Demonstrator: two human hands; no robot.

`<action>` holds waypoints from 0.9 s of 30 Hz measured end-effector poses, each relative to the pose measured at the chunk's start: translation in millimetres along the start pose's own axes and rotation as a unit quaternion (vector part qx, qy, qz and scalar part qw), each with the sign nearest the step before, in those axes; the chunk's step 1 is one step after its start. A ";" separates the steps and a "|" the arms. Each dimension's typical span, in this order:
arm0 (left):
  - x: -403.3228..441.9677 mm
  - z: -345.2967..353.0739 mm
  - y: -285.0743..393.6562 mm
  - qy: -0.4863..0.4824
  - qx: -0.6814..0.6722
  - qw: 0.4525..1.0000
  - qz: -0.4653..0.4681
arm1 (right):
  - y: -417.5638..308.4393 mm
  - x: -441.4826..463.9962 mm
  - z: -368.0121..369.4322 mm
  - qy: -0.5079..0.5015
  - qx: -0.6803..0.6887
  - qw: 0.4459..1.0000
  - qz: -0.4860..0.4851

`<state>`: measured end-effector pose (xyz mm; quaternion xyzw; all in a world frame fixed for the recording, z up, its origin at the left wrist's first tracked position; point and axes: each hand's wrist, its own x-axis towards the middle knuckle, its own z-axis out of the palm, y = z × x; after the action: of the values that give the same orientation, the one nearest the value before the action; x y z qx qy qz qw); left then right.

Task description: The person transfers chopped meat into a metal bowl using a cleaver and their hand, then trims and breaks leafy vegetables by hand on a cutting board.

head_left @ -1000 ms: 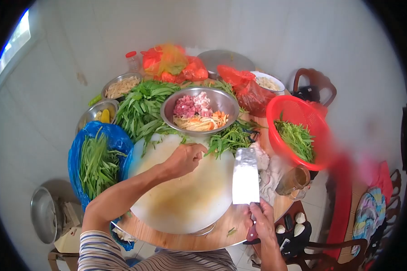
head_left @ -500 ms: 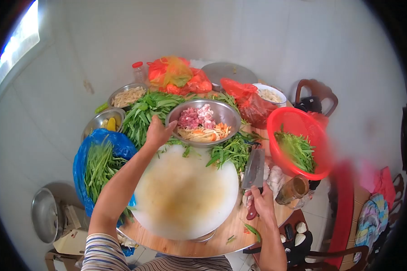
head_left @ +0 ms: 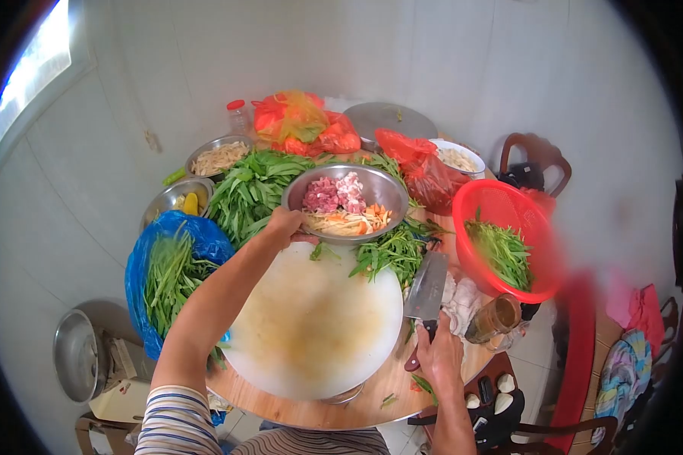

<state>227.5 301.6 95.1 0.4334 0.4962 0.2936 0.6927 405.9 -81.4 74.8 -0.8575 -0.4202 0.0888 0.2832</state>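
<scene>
My left hand (head_left: 284,224) is closed at the left rim of a steel bowl (head_left: 343,240), its fingers partly hidden by the bowl. Diced pink meat (head_left: 334,194) and pale and orange shreds (head_left: 347,221) lie in separate heaps inside. Beside the cutting board, my right hand (head_left: 440,350) is closed at the handle of a cleaver (head_left: 428,285). The cleaver's broad blade points away from me, over the board's right edge. The round white cutting board (head_left: 311,322) has a brownish stain in its middle. Leafy greens (head_left: 254,189) lie around the bowl.
A blue bag (head_left: 139,277) of greens stands left. On the right are a red basket (head_left: 463,250) holding greens, a glass jar (head_left: 493,318) and a crumpled cloth (head_left: 461,303). Red bags (head_left: 425,178) and small bowls sit along the back of the wooden table (head_left: 273,406).
My left hand has moved from the greens beside the bowl down to its left rim. The cleaver's handle has swung slightly left, with my right hand still at it.
</scene>
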 end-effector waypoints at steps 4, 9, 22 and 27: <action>-7.3 2.8 -1.7 0.007 0.006 0.999 0.045 | -6.0 -11.2 -5.3 0.031 -0.054 0.998 -0.010; -16.8 -3.5 5.2 -0.012 -0.003 0.993 0.117 | -12.2 -14.3 -11.9 0.072 -0.043 0.996 -0.014; -184.1 -109.0 35.8 -0.048 -0.044 0.986 0.152 | -17.8 -36.9 -1.3 0.038 0.118 0.990 -0.066; -311.7 -148.7 -0.7 0.133 -0.068 0.969 0.196 | -20.8 -45.4 7.3 0.056 0.067 0.980 -0.179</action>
<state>-17.1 86.4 209.8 0.4315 0.4679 0.5113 0.5774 360.4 -103.3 76.5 -0.7510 -0.5437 0.0168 0.3744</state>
